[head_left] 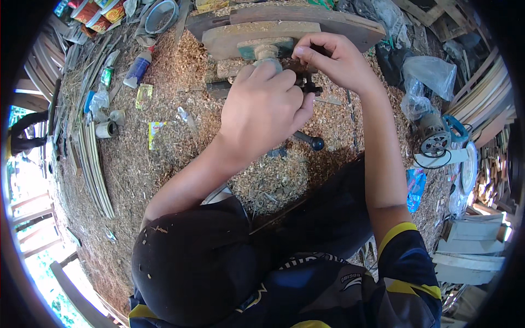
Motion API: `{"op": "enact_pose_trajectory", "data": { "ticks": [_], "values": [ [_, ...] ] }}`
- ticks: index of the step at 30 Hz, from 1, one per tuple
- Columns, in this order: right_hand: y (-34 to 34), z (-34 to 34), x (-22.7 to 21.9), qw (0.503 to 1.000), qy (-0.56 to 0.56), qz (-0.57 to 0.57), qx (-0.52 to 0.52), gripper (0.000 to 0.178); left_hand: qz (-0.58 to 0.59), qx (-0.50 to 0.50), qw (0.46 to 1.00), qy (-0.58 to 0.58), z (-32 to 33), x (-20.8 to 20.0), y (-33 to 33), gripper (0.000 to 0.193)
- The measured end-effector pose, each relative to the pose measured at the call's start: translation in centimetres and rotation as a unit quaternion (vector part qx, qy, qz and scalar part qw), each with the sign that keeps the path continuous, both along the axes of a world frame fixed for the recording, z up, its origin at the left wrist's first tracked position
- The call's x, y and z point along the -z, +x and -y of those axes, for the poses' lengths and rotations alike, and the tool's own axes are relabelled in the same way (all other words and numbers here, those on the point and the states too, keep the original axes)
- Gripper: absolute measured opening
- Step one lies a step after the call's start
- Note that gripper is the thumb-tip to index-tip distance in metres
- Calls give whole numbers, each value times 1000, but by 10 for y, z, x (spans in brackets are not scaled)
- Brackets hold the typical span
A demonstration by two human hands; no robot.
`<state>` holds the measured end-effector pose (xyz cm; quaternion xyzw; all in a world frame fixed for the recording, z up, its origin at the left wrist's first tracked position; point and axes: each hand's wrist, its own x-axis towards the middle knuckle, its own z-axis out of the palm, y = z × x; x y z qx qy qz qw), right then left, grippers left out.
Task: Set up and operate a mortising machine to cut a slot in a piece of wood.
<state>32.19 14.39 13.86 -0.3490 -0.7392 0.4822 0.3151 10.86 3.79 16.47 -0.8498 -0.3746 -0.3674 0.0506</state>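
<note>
In the head view, the dark metal fixture with a worn green flange [248,52] sits at the upper centre of the frame, against a thick, dusty brown wooden board [306,19]. My left hand [265,104] is curled over its front; the fingertips are hidden, so I can't tell how firmly they grip. My right hand [330,57] is bent beside it, thumb and fingertips drawn nearly together; I can't tell whether anything is between them.

I judge the metal heavy, stiff and hard to break, perhaps slick where shavings lie; its solid body or the black ball-ended lever [316,143] below my left hand would give the surest hold. The board's edge limits room at the top, and my black-clad knee [191,262] at the lower left. More room lies left of centre, over shaving-strewn ground [180,164], short of the blue-and-white plastic bottle [138,69].
</note>
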Motion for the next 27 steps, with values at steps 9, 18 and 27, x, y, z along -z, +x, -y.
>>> {"op": "enact_pose_trajectory", "data": {
  "ticks": [9,18,27],
  "values": [
    [0,5,-4,998,62,7,32,32,206,21,975,-83,7,26,-31,24],
    [1,5,-2,999,52,5,-13,29,-33,30,998,-41,-3,-11,-8,35],
    [-1,3,-1,999,33,-6,4,26,-56,165,980,-98,-19,-13,-31,44]
  ]
}}
